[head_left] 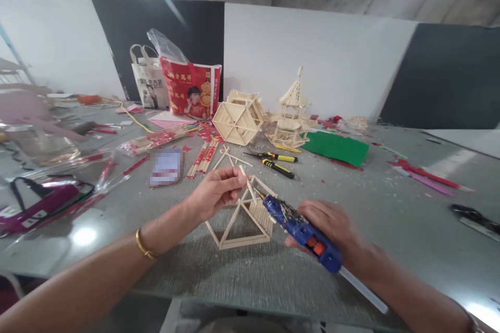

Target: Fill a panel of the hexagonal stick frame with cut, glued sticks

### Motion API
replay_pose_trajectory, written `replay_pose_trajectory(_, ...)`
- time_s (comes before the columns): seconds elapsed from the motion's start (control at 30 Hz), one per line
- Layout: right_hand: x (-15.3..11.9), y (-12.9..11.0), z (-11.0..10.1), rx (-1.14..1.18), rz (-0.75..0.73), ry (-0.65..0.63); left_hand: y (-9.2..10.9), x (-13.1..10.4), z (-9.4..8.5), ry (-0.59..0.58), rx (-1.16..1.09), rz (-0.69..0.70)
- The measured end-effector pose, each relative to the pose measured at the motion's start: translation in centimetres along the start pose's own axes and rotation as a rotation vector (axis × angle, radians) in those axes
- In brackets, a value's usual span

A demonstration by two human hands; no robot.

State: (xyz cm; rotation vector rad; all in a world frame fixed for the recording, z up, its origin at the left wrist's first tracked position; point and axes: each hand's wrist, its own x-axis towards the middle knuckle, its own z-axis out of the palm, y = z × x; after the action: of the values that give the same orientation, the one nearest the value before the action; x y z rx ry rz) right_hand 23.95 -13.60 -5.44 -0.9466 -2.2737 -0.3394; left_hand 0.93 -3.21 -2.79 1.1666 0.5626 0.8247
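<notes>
Between its thumb and fingers, my left hand (223, 189) pinches a short wooden stick (247, 182) above the frame. My right hand (330, 226) is wrapped round a blue glue gun (299, 231), whose tip is close to the lower end of the stick; whether they touch I cannot tell. A clear glue stick (363, 289) sticks out of the gun's back. Below both hands a hexagonal wooden frame (244, 242) lies on the table, one of its triangular sections lined with parallel sticks (261, 214).
Behind the frame are yellow-black pliers (277, 157), a hexagonal stick structure (236, 124), a stick pagoda (291, 125) and a green sheet (338, 148). To the left are bundled sticks (203, 158), a phone (165, 167), a red bag (191, 88) and a purple pouch (42, 205).
</notes>
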Motion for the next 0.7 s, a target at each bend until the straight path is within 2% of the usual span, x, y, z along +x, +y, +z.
replay_pose_trajectory(0.27, -0.1, 0.2, -0.1, 0.003, 0.053, 0.002, -0.2, -0.2, 0.1, -0.124, 0.099, -0.024)
replay_pose_trajectory(0.7, -0.2, 0.9, 0.3, -0.020, 0.041, 0.012, -0.2, -0.6, 0.6, -0.212, 0.221, -0.025)
